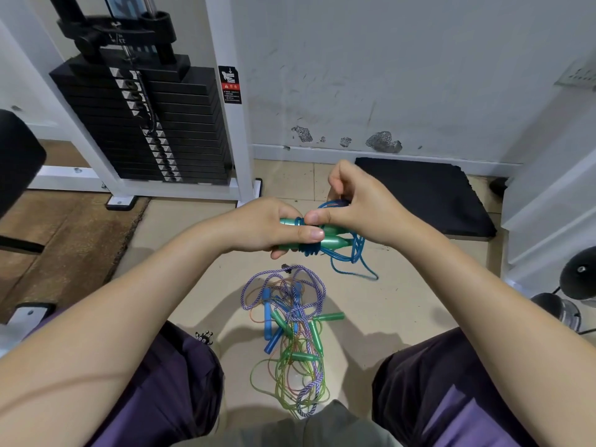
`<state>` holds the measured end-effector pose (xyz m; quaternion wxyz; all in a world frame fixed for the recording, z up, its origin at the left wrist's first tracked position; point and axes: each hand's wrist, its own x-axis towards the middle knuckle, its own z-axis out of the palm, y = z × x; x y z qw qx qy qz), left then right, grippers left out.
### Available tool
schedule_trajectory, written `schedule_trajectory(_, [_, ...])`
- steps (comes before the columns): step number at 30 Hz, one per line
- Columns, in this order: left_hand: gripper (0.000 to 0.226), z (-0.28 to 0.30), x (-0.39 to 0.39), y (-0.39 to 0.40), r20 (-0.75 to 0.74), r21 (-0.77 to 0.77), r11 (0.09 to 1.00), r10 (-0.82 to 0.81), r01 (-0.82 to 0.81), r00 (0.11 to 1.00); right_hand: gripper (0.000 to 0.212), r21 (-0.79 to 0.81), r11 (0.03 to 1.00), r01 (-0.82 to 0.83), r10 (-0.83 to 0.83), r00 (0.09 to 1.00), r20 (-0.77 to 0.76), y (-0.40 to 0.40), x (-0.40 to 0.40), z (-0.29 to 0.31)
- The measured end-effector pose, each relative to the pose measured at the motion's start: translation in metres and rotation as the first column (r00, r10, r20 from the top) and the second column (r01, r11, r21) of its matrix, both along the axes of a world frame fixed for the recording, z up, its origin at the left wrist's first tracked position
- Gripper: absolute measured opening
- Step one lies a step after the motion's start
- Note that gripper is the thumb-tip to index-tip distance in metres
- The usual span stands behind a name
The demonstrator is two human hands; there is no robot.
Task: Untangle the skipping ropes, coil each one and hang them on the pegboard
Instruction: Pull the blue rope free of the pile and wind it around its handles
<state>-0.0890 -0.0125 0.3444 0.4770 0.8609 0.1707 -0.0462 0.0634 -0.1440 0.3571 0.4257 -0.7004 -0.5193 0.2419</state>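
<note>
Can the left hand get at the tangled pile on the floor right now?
Probably not yet: the left hand grips the green handles of the blue rope. The path down to the pile looks clear once it lets go.

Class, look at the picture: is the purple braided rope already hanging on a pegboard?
No. The purple braided rope lies on the floor between the person's knees, tangled with the green and blue handled ropes; no pegboard shows.

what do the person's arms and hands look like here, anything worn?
Both forearms are bare up to the frame edge: no sleeves in view. The left hand and right hand carry no gloves, rings, watch or wristbands that show. Fingernails are short and unpainted. No markings or straps appear on either arm. Below the arms, purple shorts and a grey-green top are visible.
</note>
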Motion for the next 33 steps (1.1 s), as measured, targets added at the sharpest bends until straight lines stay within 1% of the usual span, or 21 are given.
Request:
schedule_trajectory(3, [0.047,-0.002,-0.001,0.003,0.05,-0.077,0.997,0.023,-0.019,0.998,0.04,-0.022,0.998,-0.06,0.059,0.998,-0.037,0.001,0.0,-0.001])
schedule_trajectory(5, [0.055,-0.004,0.0,0.004,0.084,-0.123,0.99,0.073,-0.062,0.994,0.044,-0.047,0.998,-0.051,0.046,0.994,-0.097,0.001,0.0,-0.001])
schedule_trajectory(7, [0.059,-0.005,0.001,0.004,0.123,-0.172,0.978,0.14,-0.118,0.982,0.041,-0.052,0.997,-0.053,0.042,0.978,-0.206,-0.001,0.001,0.001])
schedule_trajectory(8, [0.061,-0.005,0.002,0.005,0.15,-0.209,0.967,0.177,-0.143,0.973,0.041,-0.052,0.996,-0.074,0.055,0.954,-0.295,-0.001,0.003,0.001])
schedule_trajectory(10, [0.059,-0.004,0.004,0.007,0.213,-0.313,0.932,0.255,-0.181,0.943,0.049,-0.042,0.99,-0.136,0.099,0.87,-0.483,-0.002,0.004,0.001])
schedule_trajectory(11, [0.054,-0.003,0.006,0.008,0.24,-0.375,0.904,0.307,-0.204,0.921,0.051,-0.036,0.987,-0.158,0.114,0.837,-0.536,-0.003,0.004,0.0])
schedule_trajectory(12, [0.052,-0.003,0.007,0.009,0.255,-0.442,0.864,0.377,-0.239,0.89,0.048,-0.04,0.985,-0.166,0.116,0.822,-0.557,-0.003,0.003,-0.001])
schedule_trajectory(14, [0.053,-0.001,0.008,0.014,0.243,-0.548,0.766,0.53,-0.335,0.813,0.036,-0.075,0.985,-0.158,0.092,0.832,-0.547,-0.003,0.001,-0.002])
schedule_trajectory(15, [0.054,0.0,0.008,0.016,0.23,-0.571,0.725,0.593,-0.387,0.772,0.028,-0.098,0.985,-0.14,0.068,0.848,-0.526,-0.003,0.0,-0.004])
schedule_trajectory(17, [0.055,0.0,0.007,0.022,0.206,-0.561,0.664,0.69,-0.493,0.694,0.012,-0.145,0.987,-0.076,0.007,0.904,-0.427,-0.002,-0.002,-0.005])
schedule_trajectory(18, [0.054,-0.001,0.007,0.024,0.203,-0.536,0.646,0.724,-0.544,0.66,0.014,-0.161,0.986,-0.043,-0.018,0.933,-0.36,-0.002,-0.003,-0.006])
schedule_trajectory(20, [0.052,-0.004,0.006,0.028,0.225,-0.449,0.638,0.758,-0.626,0.612,0.022,-0.189,0.982,-0.013,-0.029,0.975,-0.22,-0.001,-0.004,-0.005])
schedule_trajectory(22, [0.049,-0.007,0.006,0.032,0.253,-0.364,0.631,0.775,-0.685,0.579,0.024,-0.207,0.978,-0.009,-0.011,0.995,-0.097,-0.002,-0.007,-0.002])
schedule_trajectory(24, [0.046,-0.007,0.005,0.037,0.254,-0.335,0.606,0.796,-0.722,0.55,0.026,-0.212,0.977,-0.009,0.001,0.999,-0.038,-0.003,-0.007,0.001])
schedule_trajectory(27, [0.043,-0.006,0.004,0.043,0.219,-0.414,0.561,0.826,-0.717,0.52,0.026,-0.207,0.978,0.02,-0.031,0.998,-0.05,-0.005,-0.003,0.004])
schedule_trajectory(28, [0.041,-0.007,0.004,0.044,0.209,-0.444,0.555,0.827,-0.703,0.521,0.026,-0.204,0.978,0.033,-0.045,0.997,-0.057,-0.005,-0.001,0.004])
schedule_trajectory(30, [0.035,-0.01,0.004,0.044,0.2,-0.466,0.572,0.811,-0.675,0.549,0.025,-0.215,0.976,0.044,-0.061,0.995,-0.075,-0.006,0.003,0.003])
schedule_trajectory(31, [0.031,-0.011,0.005,0.044,0.197,-0.475,0.58,0.803,-0.661,0.563,0.025,-0.228,0.973,0.042,-0.061,0.995,-0.076,-0.006,0.004,0.002])
schedule_trajectory(33, [0.025,-0.012,0.005,0.045,0.195,-0.513,0.572,0.804,-0.64,0.562,0.024,-0.278,0.96,0.039,-0.06,0.996,-0.066,-0.006,0.007,-0.001])
